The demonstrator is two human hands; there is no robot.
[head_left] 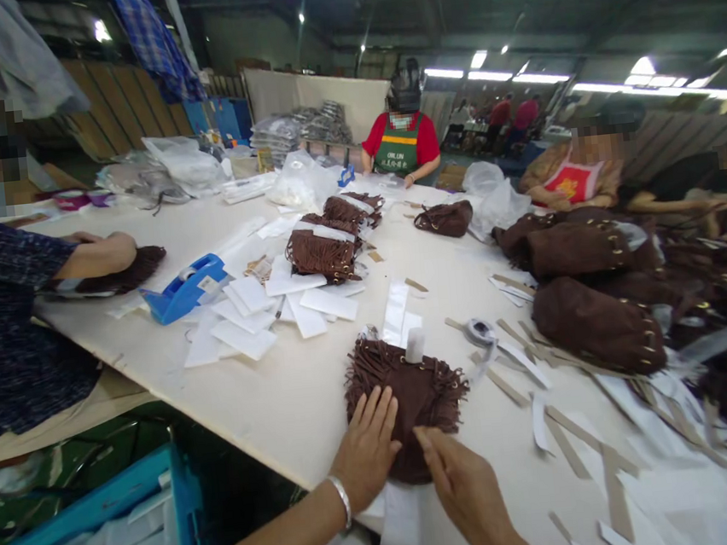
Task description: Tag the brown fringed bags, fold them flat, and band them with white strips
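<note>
A dark brown fringed bag [407, 392] lies on the table in front of me, with small metal rings along its far edge. My left hand [368, 448] rests flat on its left part, fingers stretched out. At the bag's lower right edge is my right hand [464, 481], its fingers bent together against the brown material; the fingertips are partly hidden. A white paper strip [396, 308] lies just beyond the bag, and a small whitish tab [415, 345] stands up at its far edge. More white paper [400, 513] shows under the near side.
Folded white papers [245, 318], a blue tape dispenser [186, 288] and fringed bags [322, 246] lie ahead. To the right are a tape roll [480, 330], paper strips and piled brown bags [593, 319]. A blue crate [184, 512] stands lower left. Several co-workers sit around the table.
</note>
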